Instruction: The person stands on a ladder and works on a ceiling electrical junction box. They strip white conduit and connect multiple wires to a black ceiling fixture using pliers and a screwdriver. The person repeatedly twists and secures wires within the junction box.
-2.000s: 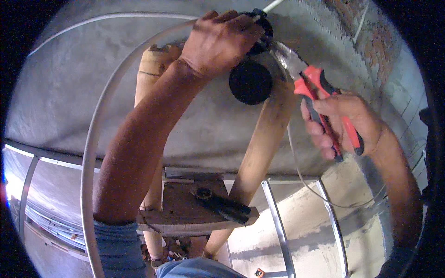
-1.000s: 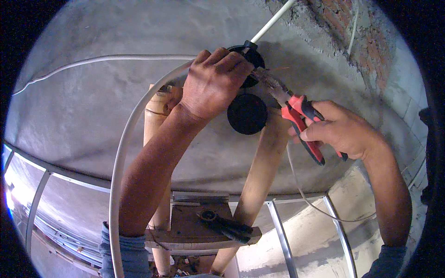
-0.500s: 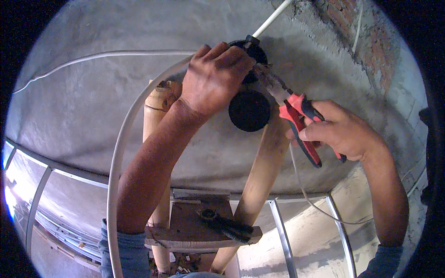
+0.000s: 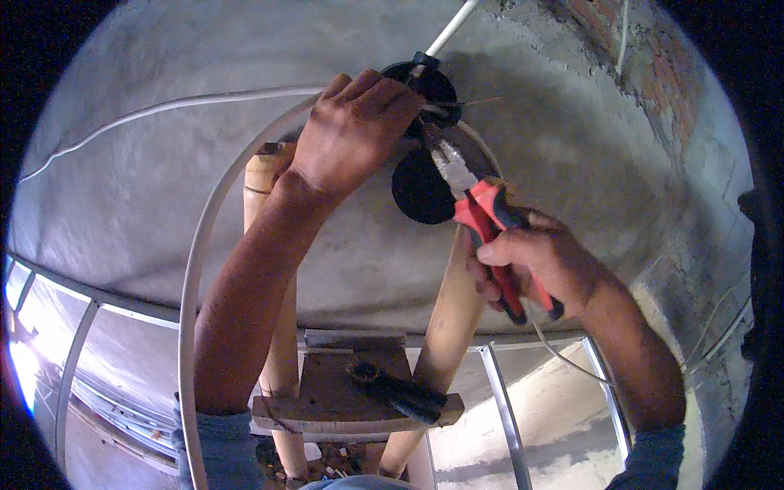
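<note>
My left hand [image 4: 355,131] is closed at a round black junction box [image 4: 445,86] on the grey wall, pinching the end of a white cable [image 4: 192,278] that loops down past my left forearm. A thin wire end [image 4: 482,101] sticks out to the right of my fingertips. My right hand [image 4: 535,261] grips red-and-black pliers [image 4: 486,204]. Their metal jaws point up to the left, just below my left fingertips; whether they touch a wire is hidden. Behind the jaws, below the box, is a black disc-like round [image 4: 420,188].
A white conduit [image 4: 452,28] enters the box from above. Below stands a wooden ladder with round poles [image 4: 445,327]; a dark-handled tool [image 4: 400,396] lies on its plank [image 4: 327,392]. Another white cable [image 4: 163,104] runs left along the wall. Metal framing [image 4: 506,416] stands lower right.
The pliers have moved down and left, away from the box, and turned steeper. The thin wire end now shows beside my left fingertips. My left hand stays at the box.
</note>
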`<state>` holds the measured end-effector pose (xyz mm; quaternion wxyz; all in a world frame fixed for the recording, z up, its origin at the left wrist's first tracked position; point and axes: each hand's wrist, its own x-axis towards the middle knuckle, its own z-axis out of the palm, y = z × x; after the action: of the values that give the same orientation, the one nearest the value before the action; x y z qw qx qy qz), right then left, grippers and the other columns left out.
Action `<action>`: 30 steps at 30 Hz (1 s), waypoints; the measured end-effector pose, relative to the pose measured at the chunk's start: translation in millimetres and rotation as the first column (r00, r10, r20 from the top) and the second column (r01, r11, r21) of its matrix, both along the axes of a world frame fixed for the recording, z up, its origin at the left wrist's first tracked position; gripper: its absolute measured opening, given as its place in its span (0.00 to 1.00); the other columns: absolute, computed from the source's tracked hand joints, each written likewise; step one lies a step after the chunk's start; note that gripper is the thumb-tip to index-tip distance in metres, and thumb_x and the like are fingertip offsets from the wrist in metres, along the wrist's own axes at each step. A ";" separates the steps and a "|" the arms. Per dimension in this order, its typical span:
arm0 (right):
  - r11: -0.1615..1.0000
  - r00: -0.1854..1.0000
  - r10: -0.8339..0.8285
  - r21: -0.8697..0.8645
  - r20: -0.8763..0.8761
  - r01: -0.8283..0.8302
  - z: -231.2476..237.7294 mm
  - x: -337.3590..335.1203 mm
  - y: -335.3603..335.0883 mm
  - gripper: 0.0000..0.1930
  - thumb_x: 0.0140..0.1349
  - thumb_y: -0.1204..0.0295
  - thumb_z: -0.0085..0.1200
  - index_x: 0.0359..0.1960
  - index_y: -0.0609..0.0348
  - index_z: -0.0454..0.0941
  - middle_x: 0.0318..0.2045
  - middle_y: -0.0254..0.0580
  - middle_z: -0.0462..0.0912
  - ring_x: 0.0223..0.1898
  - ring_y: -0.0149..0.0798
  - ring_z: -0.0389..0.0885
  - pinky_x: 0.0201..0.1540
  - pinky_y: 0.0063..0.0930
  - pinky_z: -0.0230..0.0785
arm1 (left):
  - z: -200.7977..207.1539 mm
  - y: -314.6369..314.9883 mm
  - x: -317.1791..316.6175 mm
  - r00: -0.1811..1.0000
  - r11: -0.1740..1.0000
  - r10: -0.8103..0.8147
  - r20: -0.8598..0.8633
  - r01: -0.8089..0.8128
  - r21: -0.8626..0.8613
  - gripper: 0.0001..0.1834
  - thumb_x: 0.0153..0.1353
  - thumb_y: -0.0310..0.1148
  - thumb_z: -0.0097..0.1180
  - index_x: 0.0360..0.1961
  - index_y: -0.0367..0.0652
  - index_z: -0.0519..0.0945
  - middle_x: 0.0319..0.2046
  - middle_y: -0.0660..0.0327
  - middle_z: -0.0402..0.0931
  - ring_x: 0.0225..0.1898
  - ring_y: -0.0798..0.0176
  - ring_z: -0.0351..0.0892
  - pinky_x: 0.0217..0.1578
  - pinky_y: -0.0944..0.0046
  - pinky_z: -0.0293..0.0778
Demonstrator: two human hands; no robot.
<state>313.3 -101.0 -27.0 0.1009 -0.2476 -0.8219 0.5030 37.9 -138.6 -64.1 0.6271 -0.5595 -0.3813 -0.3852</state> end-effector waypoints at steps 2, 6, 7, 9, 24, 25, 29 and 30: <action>0.985 0.997 -0.001 -0.173 -0.079 -0.013 -15.5 -3.9 -2.7 0.17 0.59 0.68 0.57 0.49 0.59 0.74 0.32 0.42 0.80 0.29 0.39 0.80 0.33 0.36 0.74 | 1.5 1.9 -0.9 1.000 1.000 -0.014 -0.019 0.015 0.013 0.21 0.40 0.37 0.72 0.40 0.47 0.84 0.38 0.64 0.82 0.42 0.60 0.82 0.39 0.58 0.77; 0.842 0.939 0.040 -0.495 -0.342 -0.216 -52.3 -16.6 -13.5 0.17 0.62 0.67 0.56 0.52 0.56 0.74 0.35 0.41 0.78 0.31 0.39 0.77 0.35 0.37 0.72 | 4.3 5.3 -2.3 0.999 0.999 -0.036 -0.009 0.036 0.029 0.16 0.45 0.33 0.69 0.38 0.48 0.84 0.36 0.66 0.81 0.39 0.60 0.82 0.37 0.59 0.77; 0.782 0.914 0.042 -0.557 -0.404 -0.282 -61.6 -22.0 -16.8 0.17 0.62 0.67 0.55 0.52 0.56 0.74 0.35 0.41 0.78 0.32 0.39 0.77 0.36 0.38 0.72 | 4.4 6.0 -2.4 0.999 0.998 -0.035 -0.016 0.036 0.048 0.15 0.45 0.32 0.68 0.38 0.48 0.85 0.36 0.66 0.81 0.38 0.60 0.82 0.36 0.58 0.77; 0.628 0.847 0.059 -0.640 -0.528 -0.442 -77.2 -32.3 -24.2 0.18 0.64 0.65 0.54 0.55 0.54 0.74 0.37 0.40 0.76 0.34 0.39 0.74 0.38 0.40 0.70 | 5.0 7.5 -2.4 0.999 0.995 -0.035 -0.023 0.037 0.088 0.13 0.47 0.30 0.66 0.38 0.49 0.85 0.35 0.66 0.80 0.37 0.60 0.82 0.35 0.58 0.78; -0.122 0.362 -0.030 -0.356 -0.932 -0.927 -104.9 -85.7 -62.5 0.23 0.68 0.63 0.49 0.62 0.60 0.71 0.40 0.37 0.73 0.35 0.36 0.71 0.37 0.37 0.66 | 7.1 2.1 1.9 0.999 1.000 -0.026 0.032 0.025 0.012 0.15 0.50 0.28 0.61 0.41 0.49 0.85 0.36 0.63 0.82 0.38 0.55 0.83 0.40 0.56 0.80; -0.129 0.349 -0.037 -0.341 -0.937 -0.931 -104.6 -87.0 -63.9 0.23 0.68 0.63 0.50 0.62 0.60 0.71 0.39 0.35 0.72 0.34 0.35 0.70 0.36 0.37 0.65 | 7.2 2.7 1.5 0.999 0.999 -0.041 0.030 0.041 0.018 0.15 0.50 0.28 0.60 0.42 0.49 0.85 0.37 0.63 0.82 0.38 0.54 0.83 0.40 0.56 0.80; -0.194 0.327 -0.094 -0.304 -0.940 -0.933 -101.5 -89.3 -72.2 0.23 0.68 0.62 0.51 0.61 0.59 0.71 0.35 0.32 0.68 0.33 0.33 0.68 0.34 0.34 0.64 | 6.6 0.2 0.8 0.997 0.998 -0.062 0.041 0.062 -0.006 0.18 0.52 0.27 0.61 0.46 0.48 0.85 0.39 0.61 0.84 0.39 0.53 0.84 0.40 0.56 0.81; -0.211 0.320 -0.102 -0.294 -0.942 -0.932 -99.5 -90.6 -74.2 0.23 0.68 0.62 0.51 0.61 0.59 0.71 0.34 0.31 0.67 0.33 0.33 0.68 0.34 0.34 0.63 | 6.1 -1.4 1.1 0.997 0.998 -0.057 0.045 0.058 -0.021 0.18 0.53 0.26 0.61 0.47 0.48 0.85 0.40 0.61 0.84 0.40 0.53 0.84 0.41 0.56 0.81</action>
<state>222.8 -175.2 -126.5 0.0001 0.3646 -0.1380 0.9209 39.0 -140.0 -58.0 0.6010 -0.5682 -0.3833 -0.4112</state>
